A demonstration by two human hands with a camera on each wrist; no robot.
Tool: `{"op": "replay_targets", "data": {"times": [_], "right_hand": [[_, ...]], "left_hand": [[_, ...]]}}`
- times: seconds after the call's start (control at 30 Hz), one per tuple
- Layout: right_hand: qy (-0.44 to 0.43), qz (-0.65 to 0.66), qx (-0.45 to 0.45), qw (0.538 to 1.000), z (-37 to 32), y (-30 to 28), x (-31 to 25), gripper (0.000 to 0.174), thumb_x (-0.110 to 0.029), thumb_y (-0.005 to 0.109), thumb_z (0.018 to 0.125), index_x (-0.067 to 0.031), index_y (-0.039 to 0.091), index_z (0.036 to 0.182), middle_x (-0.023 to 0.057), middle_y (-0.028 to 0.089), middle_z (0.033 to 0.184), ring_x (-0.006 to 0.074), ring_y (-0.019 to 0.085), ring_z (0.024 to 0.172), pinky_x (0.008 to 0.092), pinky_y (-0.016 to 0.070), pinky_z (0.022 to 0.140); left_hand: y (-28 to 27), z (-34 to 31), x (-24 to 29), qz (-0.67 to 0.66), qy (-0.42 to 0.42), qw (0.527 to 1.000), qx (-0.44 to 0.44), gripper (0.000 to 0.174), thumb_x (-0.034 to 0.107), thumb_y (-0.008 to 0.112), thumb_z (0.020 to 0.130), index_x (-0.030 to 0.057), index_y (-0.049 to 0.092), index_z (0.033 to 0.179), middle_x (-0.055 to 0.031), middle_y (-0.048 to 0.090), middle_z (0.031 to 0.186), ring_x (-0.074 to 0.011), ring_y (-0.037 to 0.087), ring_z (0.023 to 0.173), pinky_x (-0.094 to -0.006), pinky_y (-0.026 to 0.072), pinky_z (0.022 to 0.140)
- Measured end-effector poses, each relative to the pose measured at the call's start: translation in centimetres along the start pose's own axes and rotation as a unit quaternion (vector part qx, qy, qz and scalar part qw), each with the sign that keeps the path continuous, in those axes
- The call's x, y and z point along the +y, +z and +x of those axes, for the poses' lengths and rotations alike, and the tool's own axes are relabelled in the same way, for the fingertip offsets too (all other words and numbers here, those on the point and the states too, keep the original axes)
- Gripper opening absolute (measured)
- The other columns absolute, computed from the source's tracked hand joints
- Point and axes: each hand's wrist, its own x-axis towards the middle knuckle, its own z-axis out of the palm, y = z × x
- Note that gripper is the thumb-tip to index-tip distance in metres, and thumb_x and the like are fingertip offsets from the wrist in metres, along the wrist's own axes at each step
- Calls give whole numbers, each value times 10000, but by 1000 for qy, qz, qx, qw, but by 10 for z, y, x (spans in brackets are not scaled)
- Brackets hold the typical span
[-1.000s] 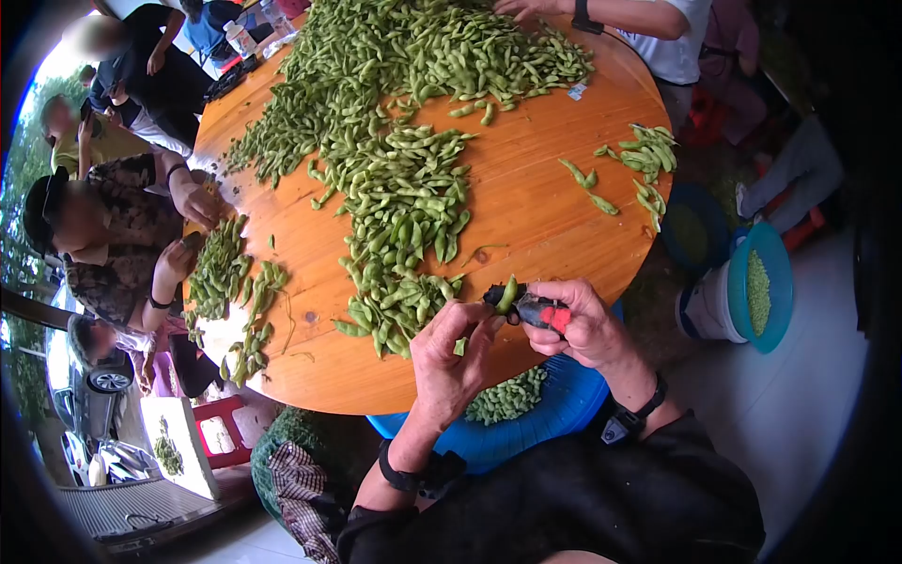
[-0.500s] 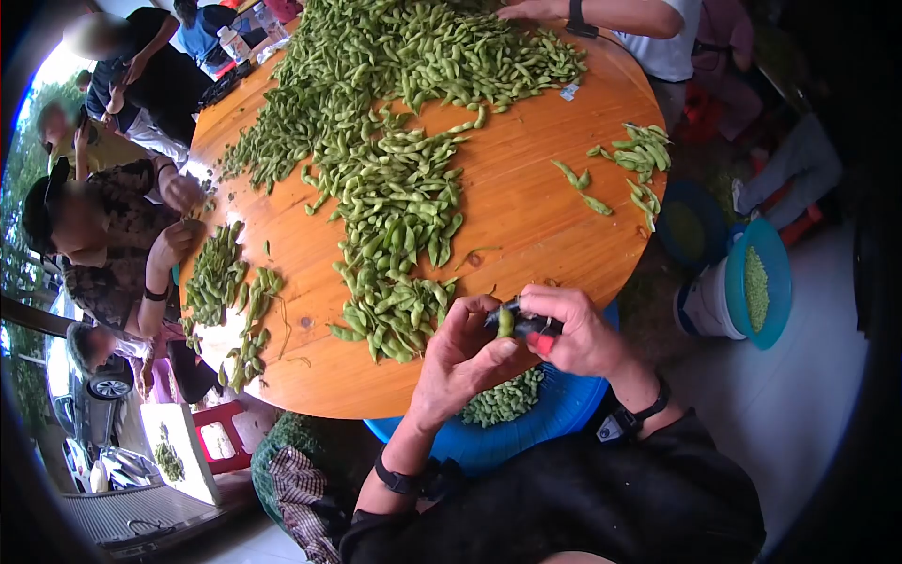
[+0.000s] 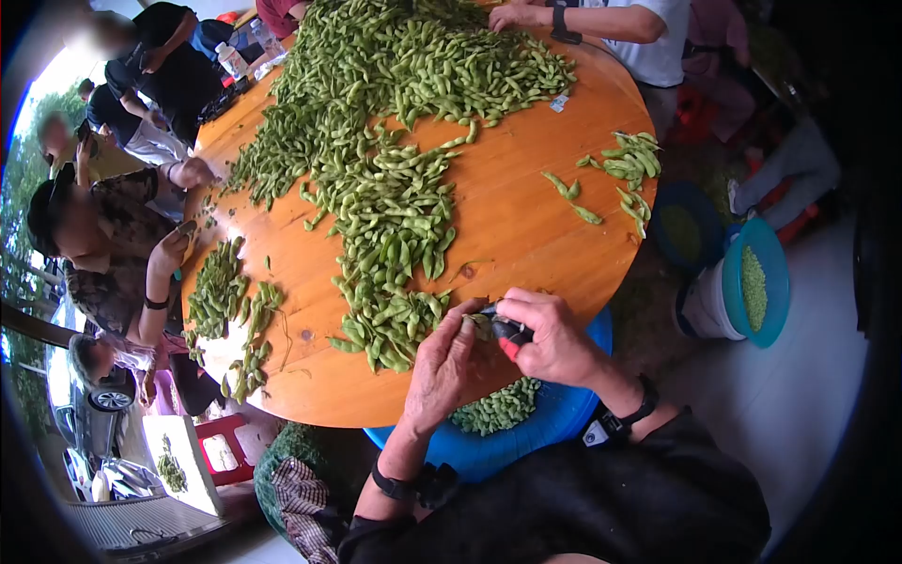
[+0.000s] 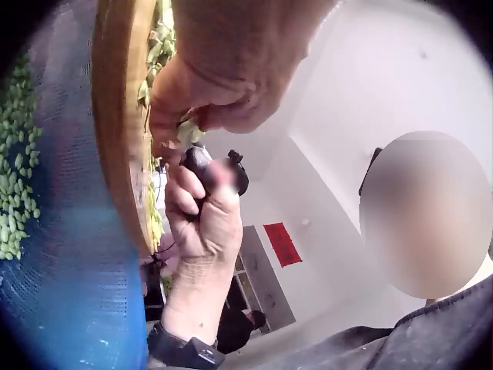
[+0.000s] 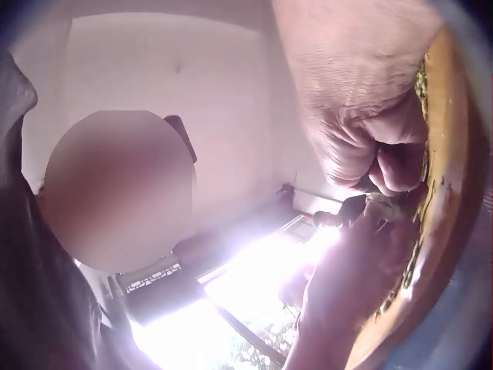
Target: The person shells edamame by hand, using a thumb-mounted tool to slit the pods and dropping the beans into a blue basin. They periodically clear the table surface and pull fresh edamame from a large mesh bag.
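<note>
Above the near edge of the round wooden table [image 3: 526,221], my left hand [image 3: 438,371] pinches a green soybean pod [image 3: 482,325] at its fingertips. My right hand [image 3: 554,340] grips a black-and-red hand tool [image 3: 510,336] whose black end meets the pod. In the left wrist view the pod [image 4: 189,129] shows between the left fingers, just above the tool [image 4: 199,160]. The right wrist view has both hands close together, with the right hand [image 5: 370,116] hiding most of the tool. Under the hands, shelled green beans [image 3: 498,406] lie in a blue basin [image 3: 583,406].
A large heap of pods [image 3: 395,202] runs across the table towards me. Smaller pod piles lie at the left [image 3: 221,287] and right edges. People sit or stand round the table. A teal basin [image 3: 778,315] of beans rests on a white bucket at the right.
The right hand and tool have shifted slightly left and turned over the pod. The left fingers have closed in beside the tool, covering more of the pod.
</note>
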Motion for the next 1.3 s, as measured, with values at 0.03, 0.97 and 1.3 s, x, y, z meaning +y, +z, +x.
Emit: {"op": "replay_targets", "data": {"times": [0.03,0.97,1.3], "right_hand": [[-26,-21,33,999,0,8,1,229,52,562,635,19,538,860,154,484,762,350,523,680,405,420,583],[-56,-42,123,990,-3,-6,-17,382,1,658,734,-30,629,1113,124,536,836,300,574,709,362,477,642],[-36,-19,91,995,-5,-5,-10,405,37,698,731,-35,651,1127,118,616,879,276,632,788,345,507,674]], "left_hand": [[2,1,0,-78,-44,996,25,359,203,414,1031,2,506,1314,1,596,781,-63,562,682,-203,459,631],[17,0,-9,-321,-52,942,77,84,43,589,941,-10,656,944,-26,628,794,-97,555,681,-230,465,654],[19,0,-23,-470,19,881,53,144,23,577,933,-22,612,1065,-94,632,969,-159,557,753,-258,465,669]]}}
